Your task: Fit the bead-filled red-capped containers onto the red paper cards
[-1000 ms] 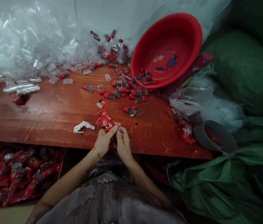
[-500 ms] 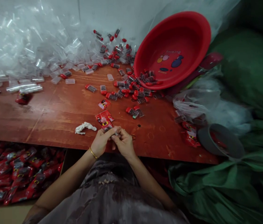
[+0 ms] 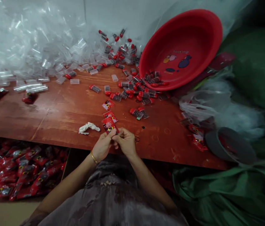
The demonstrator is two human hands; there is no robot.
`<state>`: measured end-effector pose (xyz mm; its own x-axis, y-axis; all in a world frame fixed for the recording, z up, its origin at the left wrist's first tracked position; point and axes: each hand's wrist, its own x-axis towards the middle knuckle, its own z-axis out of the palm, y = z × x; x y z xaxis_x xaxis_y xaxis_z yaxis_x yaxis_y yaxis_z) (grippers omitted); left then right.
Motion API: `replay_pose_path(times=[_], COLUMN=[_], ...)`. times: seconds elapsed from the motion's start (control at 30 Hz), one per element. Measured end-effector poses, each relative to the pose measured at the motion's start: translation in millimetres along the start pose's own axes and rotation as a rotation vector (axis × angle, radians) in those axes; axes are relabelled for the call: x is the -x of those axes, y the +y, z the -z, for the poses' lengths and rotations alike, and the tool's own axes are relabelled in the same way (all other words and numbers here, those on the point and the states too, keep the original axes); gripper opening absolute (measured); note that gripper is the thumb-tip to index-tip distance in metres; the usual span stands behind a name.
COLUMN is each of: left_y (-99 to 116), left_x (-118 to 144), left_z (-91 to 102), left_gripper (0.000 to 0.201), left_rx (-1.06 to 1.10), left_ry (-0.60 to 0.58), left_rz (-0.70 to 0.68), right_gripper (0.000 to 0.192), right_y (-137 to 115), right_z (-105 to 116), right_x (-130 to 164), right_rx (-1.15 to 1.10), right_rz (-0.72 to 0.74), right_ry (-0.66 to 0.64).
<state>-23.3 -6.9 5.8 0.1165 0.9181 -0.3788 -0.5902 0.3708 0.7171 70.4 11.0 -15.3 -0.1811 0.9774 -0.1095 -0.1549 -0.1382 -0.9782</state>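
My left hand [image 3: 102, 146] is closed, its thumb and fingers pinching the lower end of a small red printed packet [image 3: 108, 125]. My right hand [image 3: 127, 142] meets it there, with thumb and fingertips closed at the packet's lower right edge. What lies between the fingertips is mostly hidden. Just behind the held packet, a second red printed packet [image 3: 112, 115] lies on the table, and a smaller red printed piece [image 3: 108, 104] is farther back. To the left of my hands is a crumpled white scrap [image 3: 89, 127].
Red-capped clear containers [image 3: 135, 89] are heaped by a tilted red basin [image 3: 181, 34]. Clear plastic cases [image 3: 35, 47] pile up at back left. A box of red packets [image 3: 24, 169] sits below the table's left edge. A grey round container [image 3: 230, 146] and green cloth [image 3: 217, 188] are at right.
The red packet in my hands has turned and shows more of its printed face; the clear part seen before is now covered. The whole view has shifted slightly.
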Motion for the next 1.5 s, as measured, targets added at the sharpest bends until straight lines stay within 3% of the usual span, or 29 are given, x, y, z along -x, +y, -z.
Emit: replay_pose_path(times=[0.07,0.17,0.23,0.3,0.4,0.43,0.5,0.57,0.67,0.73,0.83,0.9,1.03,1.27,1.37,1.5], left_y=[-1.4,3.3,14.0,31.6,63.0,71.9,83.3,84.4,70.6,57.1,39.6,31.6,22.4,15.7,14.3,15.1], left_x=[3.0,10.3,18.6,30.6,54.0,61.6,73.2,75.8,59.4,38.6,4.7,-14.0,-39.7,-71.2,-70.5,-60.8], left_z=[2.0,12.8,30.6,59.6,117.3,135.9,163.5,171.2,144.0,112.7,72.4,57.0,44.6,38.3,38.4,33.0], left_gripper=[0.042,0.046,0.047,0.043,0.026,0.023,0.035,0.038,0.027,0.028,0.027,0.027,0.029,0.031,0.033,0.052], left_rx=[0.02,0.036,0.039,0.045,0.092,0.112,0.122,0.06,-0.134,-0.39,-0.896,-1.156,-1.466,-1.675,-1.611,-1.371], left_ry=[-0.017,0.005,0.062,0.158,0.494,0.631,0.851,0.951,0.973,0.882,0.523,0.412,0.384,0.353,0.37,0.452], left_rz=[0.028,0.072,0.043,-0.048,-0.4,-0.532,-0.681,-0.632,-0.593,-0.745,-0.781,-0.786,-0.726,-0.625,-0.663,-0.765], right_gripper=[0.05,0.045,0.038,0.038,0.047,0.045,0.041,0.04,0.041,0.041,0.04,0.038,0.032,0.023,0.024,0.023], right_y=[3.0,0.2,-6.7,-14.2,-16.8,-14.6,-7.3,0.1,5.3,5.2,5.6,8.0,15.2,13.9,11.1,7.9], right_z=[-2.6,-3.5,3.2,18.4,50.8,60.6,73.3,73.3,53.5,35.8,17.5,13.4,15.2,18.7,23.0,29.0], right_x=[-3.8,-13.9,-25.7,-41.8,-65.5,-70.2,-72.0,-65.6,-54.5,-54.1,-62.9,-68.7,-72.4,-77.4,-74.0,-62.8], right_rx=[0.11,0.476,0.752,0.953,1.267,1.367,1.498,1.552,1.551,1.526,1.485,1.45,1.406,1.358,1.313,1.095], right_rz=[0.074,0.245,0.362,0.437,0.355,0.304,0.275,0.326,0.43,0.457,0.411,0.353,0.321,0.287,0.333,0.451], right_ry=[0.039,0.014,-0.044,0.001,0.331,0.368,0.318,0.255,0.279,0.273,0.22,0.221,0.239,0.171,0.187,0.302])
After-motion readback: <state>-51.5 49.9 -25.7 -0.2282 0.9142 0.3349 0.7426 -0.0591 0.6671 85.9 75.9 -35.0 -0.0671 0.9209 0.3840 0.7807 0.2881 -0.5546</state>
